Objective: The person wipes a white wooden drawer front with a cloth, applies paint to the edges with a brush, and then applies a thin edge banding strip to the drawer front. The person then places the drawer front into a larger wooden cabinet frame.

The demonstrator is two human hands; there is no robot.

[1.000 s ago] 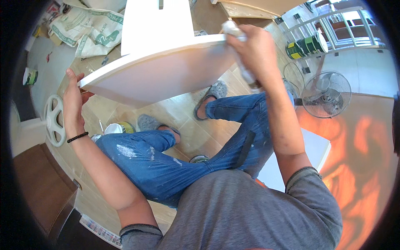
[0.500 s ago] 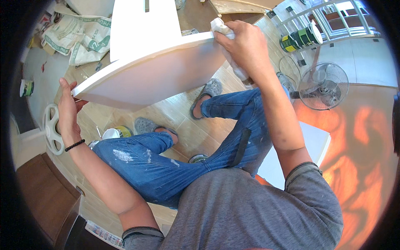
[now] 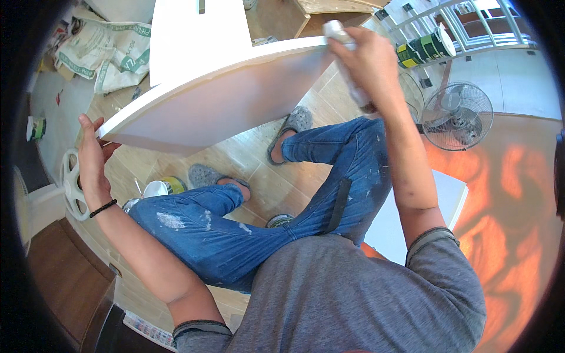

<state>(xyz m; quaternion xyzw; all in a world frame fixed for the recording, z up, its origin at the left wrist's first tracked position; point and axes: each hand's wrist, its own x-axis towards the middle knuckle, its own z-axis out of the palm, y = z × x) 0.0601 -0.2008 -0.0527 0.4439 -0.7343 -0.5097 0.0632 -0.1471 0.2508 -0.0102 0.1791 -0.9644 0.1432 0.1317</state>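
Note:
A white panel [image 3: 218, 109] is held tilted above my knees, its thick white edge running from left to right. At its left end my left hand [image 3: 94, 159] grips the border, with some fingers hidden behind the panel. A crumpled white cloth [image 3: 336, 30] is pinched in my right hand [image 3: 372, 67] at the panel's far right corner. Part of the cloth hangs down below the palm. Just beyond the panel stands another white board [image 3: 197, 44] with a narrow slot near its top.
An open paint can [image 3: 157, 188] stands by my left foot. A fan [image 3: 458, 115] is at the right, below a green-black can [image 3: 426, 48] lying by a white rack. Printed sacks [image 3: 112, 53] lie far left. A white board [image 3: 388, 223] rests beside my right thigh.
My right hand has moved right and slightly away with the cloth, toward the panel's corner. The panel and my left hand have shifted slightly left in view.

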